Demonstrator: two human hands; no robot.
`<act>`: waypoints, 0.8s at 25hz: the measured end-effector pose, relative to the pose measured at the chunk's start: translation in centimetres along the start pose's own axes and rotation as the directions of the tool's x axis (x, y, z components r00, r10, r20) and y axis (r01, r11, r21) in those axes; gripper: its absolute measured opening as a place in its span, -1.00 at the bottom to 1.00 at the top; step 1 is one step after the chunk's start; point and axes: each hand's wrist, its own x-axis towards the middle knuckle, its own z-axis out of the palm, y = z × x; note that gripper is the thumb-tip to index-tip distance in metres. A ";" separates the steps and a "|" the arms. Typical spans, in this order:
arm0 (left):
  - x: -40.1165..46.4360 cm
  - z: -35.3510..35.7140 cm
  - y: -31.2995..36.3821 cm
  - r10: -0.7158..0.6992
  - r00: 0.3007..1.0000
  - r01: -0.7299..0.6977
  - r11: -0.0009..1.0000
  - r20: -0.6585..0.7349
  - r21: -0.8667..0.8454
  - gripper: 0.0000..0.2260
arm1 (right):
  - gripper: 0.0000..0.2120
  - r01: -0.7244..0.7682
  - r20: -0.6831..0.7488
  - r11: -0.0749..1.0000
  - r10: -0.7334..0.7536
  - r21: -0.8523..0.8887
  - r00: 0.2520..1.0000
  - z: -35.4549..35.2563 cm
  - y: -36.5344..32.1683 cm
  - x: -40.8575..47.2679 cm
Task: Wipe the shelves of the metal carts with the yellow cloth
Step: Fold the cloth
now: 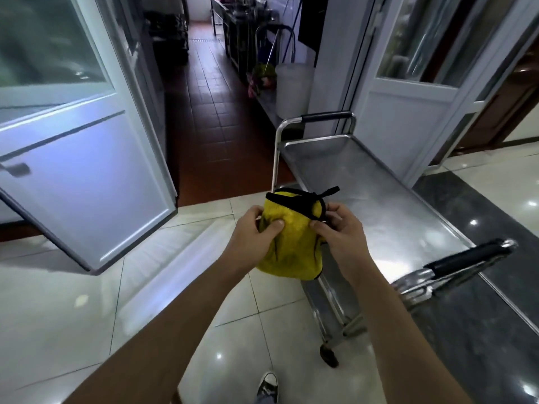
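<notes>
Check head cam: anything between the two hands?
Only the yellow cloth, bunched; left hand and right hand both grip it, beside the metal cart's top shelf.

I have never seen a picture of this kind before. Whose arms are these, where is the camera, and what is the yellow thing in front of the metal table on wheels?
There is no machine here. A person wears a wide-angle camera on the head, so you look forward and down along their own two bare arms; that is why lines bend at the edges. There is only this one picture.

The left hand and the right hand both grip a bunched yellow cloth with a black edge, held in the air, not touching anything.

To the right stands a metal cart. Its top shelf is bare shiny steel, with a black-padded handle at the far end and another at the near end. The cloth is not yet on the shelf. Below, one shoe shows on the tiled floor.
</notes>
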 end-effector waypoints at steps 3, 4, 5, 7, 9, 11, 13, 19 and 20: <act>8.5 -0.5 1.2 -0.040 0.999 0.040 0.999 0.000 0.010 -0.71 | -0.76 -0.026 -0.035 0.999 0.027 0.021 0.999 0.9 0.0 8.3; 11.2 -0.8 1.6 -0.044 0.999 0.044 0.999 0.012 0.008 -0.69 | -0.76 -0.018 -0.047 1.000 0.019 0.014 0.999 1.2 -0.2 11.1; 13.7 -1.1 2.0 -0.044 0.999 0.044 0.999 0.015 0.001 -0.68 | -0.75 -0.017 -0.058 1.000 0.018 0.012 0.998 1.6 -0.4 13.8; 18.3 -1.8 2.7 -0.036 0.999 0.036 0.999 0.014 0.012 -0.68 | -0.74 -0.016 -0.082 1.000 0.017 0.013 0.997 2.5 -0.8 18.6; 23.3 -2.3 3.0 -0.017 1.000 0.017 0.999 -0.003 0.045 -0.68 | -0.74 -0.016 -0.098 1.000 0.015 -0.009 0.995 3.2 -0.8 23.5; 28.4 -2.6 3.2 0.025 1.000 -0.025 0.999 0.006 0.049 -0.76 | -0.74 -0.009 -0.134 1.000 0.007 -0.015 0.991 3.7 -0.7 28.2; 33.8 -2.7 3.5 0.073 0.996 -0.075 0.996 0.045 0.048 -0.82 | -0.75 0.004 -0.189 1.000 -0.009 -0.027 0.982 4.2 -0.5 33.0; 48.0 -1.1 5.4 0.110 0.977 -0.127 0.988 0.182 0.085 -0.74 | -0.71 -0.011 -0.382 0.998 -0.013 -0.062 0.924 3.8 -1.1 44.9; 49.9 -0.6 5.8 0.105 0.974 -0.123 0.989 0.199 0.080 -0.71 | -0.69 -0.020 -0.416 0.998 -0.004 -0.053 0.909 3.4 -1.0 46.4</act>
